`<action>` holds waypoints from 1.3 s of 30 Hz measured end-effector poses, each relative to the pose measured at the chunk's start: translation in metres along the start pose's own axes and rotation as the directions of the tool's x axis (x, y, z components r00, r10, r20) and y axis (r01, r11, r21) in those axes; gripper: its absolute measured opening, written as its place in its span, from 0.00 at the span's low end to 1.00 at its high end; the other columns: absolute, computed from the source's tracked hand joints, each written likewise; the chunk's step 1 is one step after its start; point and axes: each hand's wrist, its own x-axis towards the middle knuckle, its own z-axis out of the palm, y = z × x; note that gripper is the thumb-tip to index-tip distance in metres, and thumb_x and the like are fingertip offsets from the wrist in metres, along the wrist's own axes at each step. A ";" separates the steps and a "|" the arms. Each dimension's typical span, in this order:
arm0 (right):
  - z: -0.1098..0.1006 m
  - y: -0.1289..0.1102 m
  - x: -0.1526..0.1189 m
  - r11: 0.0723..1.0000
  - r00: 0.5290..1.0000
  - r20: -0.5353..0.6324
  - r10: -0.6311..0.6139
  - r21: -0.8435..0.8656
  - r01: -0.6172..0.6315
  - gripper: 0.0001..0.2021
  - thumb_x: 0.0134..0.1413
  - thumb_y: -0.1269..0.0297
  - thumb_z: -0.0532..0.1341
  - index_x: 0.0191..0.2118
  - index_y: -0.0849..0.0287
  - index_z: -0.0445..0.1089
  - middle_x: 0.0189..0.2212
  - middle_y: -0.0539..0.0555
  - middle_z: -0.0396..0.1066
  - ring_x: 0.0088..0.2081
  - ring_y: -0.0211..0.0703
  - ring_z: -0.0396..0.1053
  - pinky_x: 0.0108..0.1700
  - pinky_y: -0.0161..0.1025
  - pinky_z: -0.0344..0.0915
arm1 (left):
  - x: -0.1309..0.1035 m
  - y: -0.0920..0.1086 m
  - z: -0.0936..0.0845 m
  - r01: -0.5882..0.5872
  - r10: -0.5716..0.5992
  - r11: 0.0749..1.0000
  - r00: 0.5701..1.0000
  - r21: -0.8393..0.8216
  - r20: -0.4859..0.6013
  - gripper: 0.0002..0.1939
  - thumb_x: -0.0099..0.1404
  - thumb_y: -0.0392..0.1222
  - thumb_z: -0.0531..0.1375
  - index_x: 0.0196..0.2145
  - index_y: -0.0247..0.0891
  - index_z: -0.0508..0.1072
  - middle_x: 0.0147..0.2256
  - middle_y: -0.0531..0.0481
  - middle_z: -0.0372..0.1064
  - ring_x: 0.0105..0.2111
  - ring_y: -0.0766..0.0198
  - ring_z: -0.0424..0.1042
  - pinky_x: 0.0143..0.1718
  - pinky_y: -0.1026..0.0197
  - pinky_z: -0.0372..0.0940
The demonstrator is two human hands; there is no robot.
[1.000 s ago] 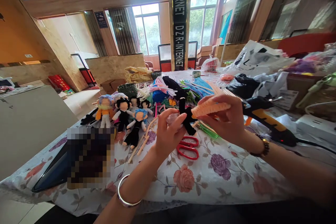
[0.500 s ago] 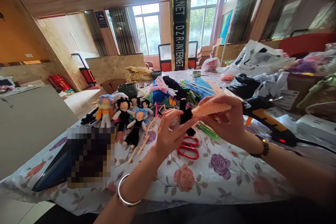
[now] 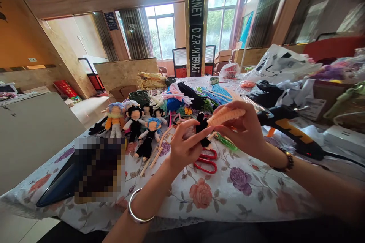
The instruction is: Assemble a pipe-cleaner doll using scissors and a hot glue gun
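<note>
A small figure made of fuzzy pipe cleaners hangs above the table between both hands: a peach-coloured wound part point(image 3: 226, 115) joined to a black part point(image 3: 203, 129). My right hand point(image 3: 245, 131) grips the peach part from behind. My left hand point(image 3: 184, 146) pinches the black part with thumb and fingertips. Red scissors point(image 3: 205, 160) lie on the floral tablecloth point(image 3: 228, 193) just under the hands.
Several finished pipe-cleaner dolls point(image 3: 134, 123) lie to the left. A heap of coloured pipe cleaners point(image 3: 188, 98) and a green basket point(image 3: 139, 97) sit behind. A black and orange glue gun point(image 3: 288, 127) rests at right, with bags and boxes beyond. A dark flat device point(image 3: 57, 188) lies near left.
My left fingers shifted from curled beside the black part to pinching it. The figure dropped slightly and the peach part tilted a little.
</note>
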 end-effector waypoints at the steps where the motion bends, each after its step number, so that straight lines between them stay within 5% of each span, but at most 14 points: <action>1: 0.001 -0.001 0.000 1.000 1.000 -0.008 0.013 0.003 -0.013 0.25 0.46 0.70 0.67 0.48 0.45 0.58 0.43 0.51 0.65 0.37 0.39 0.71 0.31 0.35 0.73 | 0.000 0.000 0.000 0.004 -0.004 1.000 1.000 -0.002 -0.004 0.25 0.56 0.25 0.51 0.47 0.42 0.73 0.45 0.46 0.63 0.42 0.64 0.68 0.44 0.61 0.66; 6: 0.003 -0.003 0.001 0.997 0.998 -0.004 0.069 0.029 -0.069 0.24 0.47 0.68 0.67 0.48 0.46 0.57 0.43 0.50 0.64 0.31 0.34 0.70 0.28 0.31 0.71 | 0.001 0.001 0.001 -0.032 0.037 0.998 0.996 0.057 -0.077 0.27 0.56 0.25 0.53 0.52 0.42 0.69 0.45 0.46 0.65 0.44 0.64 0.68 0.43 0.63 0.66; 15: 0.005 -0.007 0.001 0.997 0.997 -0.010 0.074 0.022 -0.074 0.24 0.47 0.67 0.67 0.48 0.47 0.57 0.41 0.49 0.65 0.31 0.33 0.70 0.27 0.29 0.71 | 0.003 0.002 -0.002 -0.045 0.050 0.995 0.997 0.091 -0.051 0.24 0.56 0.27 0.53 0.47 0.41 0.73 0.44 0.45 0.62 0.43 0.62 0.67 0.43 0.60 0.67; 32: 0.004 -0.013 0.003 0.994 0.994 0.007 0.105 0.009 -0.105 0.23 0.49 0.65 0.66 0.49 0.46 0.57 0.43 0.50 0.64 0.27 0.30 0.69 0.26 0.28 0.69 | 0.004 0.001 0.003 0.050 -0.066 0.991 0.989 -0.124 -0.129 0.22 0.55 0.26 0.58 0.46 0.43 0.74 0.43 0.47 0.66 0.42 0.63 0.68 0.41 0.58 0.70; 39: 0.001 -0.008 0.004 0.993 0.992 0.048 0.116 -0.026 -0.115 0.26 0.49 0.65 0.66 0.52 0.46 0.56 0.39 0.48 0.66 0.24 0.29 0.67 0.24 0.27 0.67 | 0.005 0.002 0.005 0.224 -0.262 0.912 0.963 -0.345 -0.066 0.17 0.56 0.29 0.62 0.43 0.43 0.76 0.40 0.47 0.67 0.39 0.64 0.69 0.40 0.59 0.68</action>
